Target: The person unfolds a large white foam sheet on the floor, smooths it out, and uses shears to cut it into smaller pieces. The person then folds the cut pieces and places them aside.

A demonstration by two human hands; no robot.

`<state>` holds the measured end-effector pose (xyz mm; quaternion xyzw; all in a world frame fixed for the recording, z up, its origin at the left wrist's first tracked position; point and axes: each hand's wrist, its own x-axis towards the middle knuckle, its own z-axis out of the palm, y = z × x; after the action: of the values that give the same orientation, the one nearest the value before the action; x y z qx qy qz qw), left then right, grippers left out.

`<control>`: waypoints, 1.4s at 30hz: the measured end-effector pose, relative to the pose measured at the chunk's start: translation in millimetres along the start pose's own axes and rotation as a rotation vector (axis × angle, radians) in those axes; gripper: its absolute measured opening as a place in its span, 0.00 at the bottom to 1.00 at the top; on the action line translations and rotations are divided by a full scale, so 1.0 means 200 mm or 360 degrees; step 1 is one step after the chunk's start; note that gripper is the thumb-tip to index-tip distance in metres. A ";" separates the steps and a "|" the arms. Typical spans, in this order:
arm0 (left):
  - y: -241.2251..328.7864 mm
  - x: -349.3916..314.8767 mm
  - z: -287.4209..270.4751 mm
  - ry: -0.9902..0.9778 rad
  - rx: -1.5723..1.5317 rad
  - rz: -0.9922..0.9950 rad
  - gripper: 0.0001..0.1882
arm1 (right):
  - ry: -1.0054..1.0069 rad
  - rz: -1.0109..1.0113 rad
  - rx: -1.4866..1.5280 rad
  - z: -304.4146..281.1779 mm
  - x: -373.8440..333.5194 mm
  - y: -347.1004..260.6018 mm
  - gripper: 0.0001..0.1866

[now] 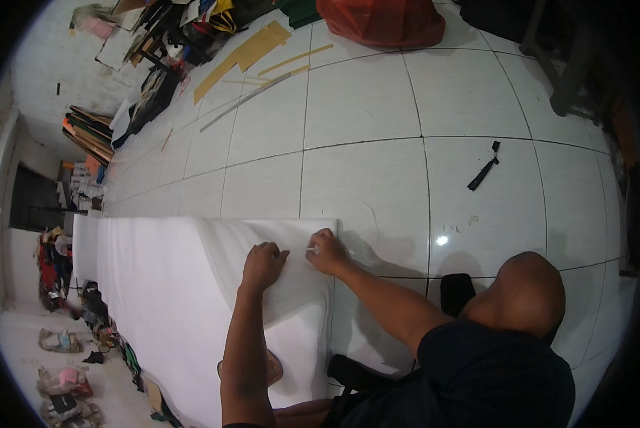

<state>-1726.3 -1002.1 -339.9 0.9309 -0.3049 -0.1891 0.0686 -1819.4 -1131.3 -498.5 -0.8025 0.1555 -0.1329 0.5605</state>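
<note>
A broad stack of thin white sheet material lies on the floor, its top layer rumpled into folds near my hands. Over those folds my left hand rests with its fingers curled in, at the sheet's surface; what they pinch, if anything, is hidden. To its right, near the stack's corner, my right hand is closed in a pinch. A small white bit shows at its fingertips, too small to name. The two hands are a short gap apart.
White floor tiles extend ahead and right. Beyond the stack lie yellowish strips and a long grey strip. A red bag sits at the far side, a black strap-like piece to the right. Clutter lines the left wall.
</note>
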 end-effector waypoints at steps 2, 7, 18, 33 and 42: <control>0.00 0.01 0.04 0.0210 0.0093 0.0154 0.11 | -0.0301 0.0085 0.0494 0.03 0.02 -0.07 0.12; -0.06 0.04 0.07 0.0134 0.0406 0.0282 0.11 | -0.0548 0.0454 0.1165 -0.02 0.13 -0.11 0.15; -0.01 0.05 0.00 -0.0082 0.0064 0.0038 0.10 | -0.0177 -0.0188 -0.0609 -0.08 0.03 0.13 0.15; -0.07 0.07 0.03 -0.0115 0.0028 0.0280 0.15 | -0.0118 -0.0163 -0.0840 -0.13 0.01 0.20 0.13; -0.06 0.07 0.14 0.0323 0.0185 0.0311 0.12 | -0.0682 0.0304 0.0805 -0.03 0.11 -0.11 0.18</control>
<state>-1720.3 -1000.9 -373.5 0.9135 -0.3960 -0.0684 0.0632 -1800.0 -1138.8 -475.6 -0.6296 0.0708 0.0573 0.7716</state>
